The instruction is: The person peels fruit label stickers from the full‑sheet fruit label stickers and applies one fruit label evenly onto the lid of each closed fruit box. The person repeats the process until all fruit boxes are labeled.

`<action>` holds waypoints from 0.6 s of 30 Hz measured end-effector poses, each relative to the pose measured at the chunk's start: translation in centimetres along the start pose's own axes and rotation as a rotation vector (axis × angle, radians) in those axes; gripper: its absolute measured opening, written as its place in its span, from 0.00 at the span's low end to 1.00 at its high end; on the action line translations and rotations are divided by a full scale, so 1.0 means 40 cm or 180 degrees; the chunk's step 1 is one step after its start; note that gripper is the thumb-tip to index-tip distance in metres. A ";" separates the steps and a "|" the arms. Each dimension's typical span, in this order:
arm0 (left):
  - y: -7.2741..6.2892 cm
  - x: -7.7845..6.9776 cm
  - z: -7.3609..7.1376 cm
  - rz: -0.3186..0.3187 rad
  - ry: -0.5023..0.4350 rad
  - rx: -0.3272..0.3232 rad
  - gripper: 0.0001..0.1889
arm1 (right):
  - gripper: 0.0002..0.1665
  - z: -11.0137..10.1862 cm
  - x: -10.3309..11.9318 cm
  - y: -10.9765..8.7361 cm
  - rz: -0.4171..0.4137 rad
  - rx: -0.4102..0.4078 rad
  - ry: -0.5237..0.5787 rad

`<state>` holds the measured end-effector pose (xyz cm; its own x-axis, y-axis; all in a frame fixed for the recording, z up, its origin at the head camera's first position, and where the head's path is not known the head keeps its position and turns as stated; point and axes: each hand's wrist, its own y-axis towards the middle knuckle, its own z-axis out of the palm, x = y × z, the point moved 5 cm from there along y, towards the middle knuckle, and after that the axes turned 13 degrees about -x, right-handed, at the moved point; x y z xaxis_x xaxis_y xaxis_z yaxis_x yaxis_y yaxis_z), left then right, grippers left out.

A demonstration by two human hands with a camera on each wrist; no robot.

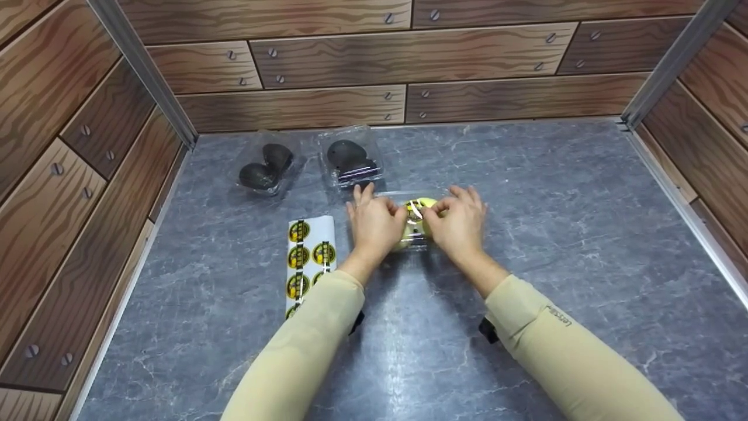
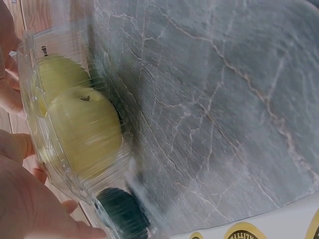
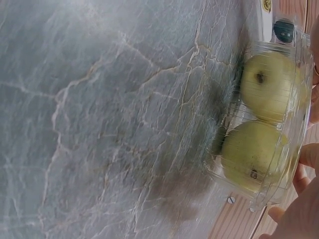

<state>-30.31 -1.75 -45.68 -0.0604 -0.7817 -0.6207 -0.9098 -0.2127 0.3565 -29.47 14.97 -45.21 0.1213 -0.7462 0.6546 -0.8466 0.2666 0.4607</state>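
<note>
A clear plastic clamshell box stands on the grey table with yellow-green fruit inside, rounded like pears or apples. Over its lid is a round yellow-and-black sticker. My left hand pinches the sticker's left edge between thumb and forefinger, its other fingers spread beyond the box. From the opposite side my right hand pinches the right edge the same way. In the right wrist view the fruit shows through the box wall, while the sticker is hidden.
Left of the box lies a white sheet of round stickers, partly under the left sleeve. Behind stand two clear boxes of dark fruit like avocados, one at far left and one closer. Wood-patterned walls enclose the table.
</note>
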 end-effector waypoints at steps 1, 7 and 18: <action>0.000 0.000 0.000 0.0001 0.0010 -0.0002 0.10 | 0.11 0.000 0.000 0.000 0.0000 0.0003 -0.0006; -0.001 0.001 -0.002 0.0034 0.0062 -0.0041 0.10 | 0.13 0.001 -0.001 -0.001 -0.0002 0.0027 -0.0039; -0.003 0.001 -0.001 0.0074 0.0018 -0.0077 0.12 | 0.12 0.002 -0.002 0.000 -0.0016 -0.0004 0.0016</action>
<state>-30.17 -1.77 -45.72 -0.0790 -0.7898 -0.6082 -0.8979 -0.2086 0.3876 -29.53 14.98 -45.29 0.1282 -0.7445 0.6552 -0.8453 0.2635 0.4648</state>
